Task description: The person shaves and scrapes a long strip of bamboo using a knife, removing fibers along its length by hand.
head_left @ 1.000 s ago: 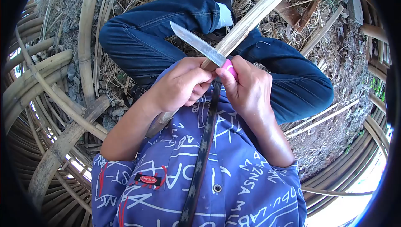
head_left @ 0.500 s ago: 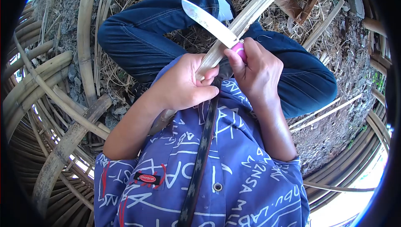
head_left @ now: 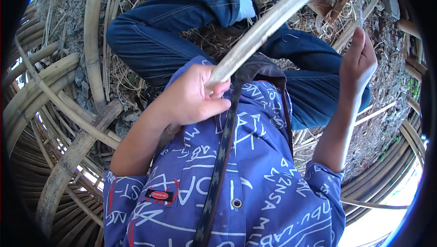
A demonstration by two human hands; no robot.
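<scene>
A pale split bamboo strip (head_left: 268, 28) slants from the middle of the view up to the top right. My left hand (head_left: 195, 94) is wrapped round its lower end, near my belly. Off to the right, apart from the strip, my right hand (head_left: 359, 60) is closed round the knife's handle, which the fingers hide. The knife blade (head_left: 359, 3) points up from that hand and appears edge-on, as a thin grey line.
My crossed legs in blue jeans (head_left: 159, 33) frame the strip. Curved bamboo poles (head_left: 93, 47) stand at the left, and bundled bamboo (head_left: 387, 165) lies at the lower right. Dry shavings and a brown wood piece (head_left: 341, 1) lie on the ground ahead.
My right hand has moved away from the strip to the right with the knife, and the blade has turned edge-on. My left hand has shifted slightly lower and left, still round the strip.
</scene>
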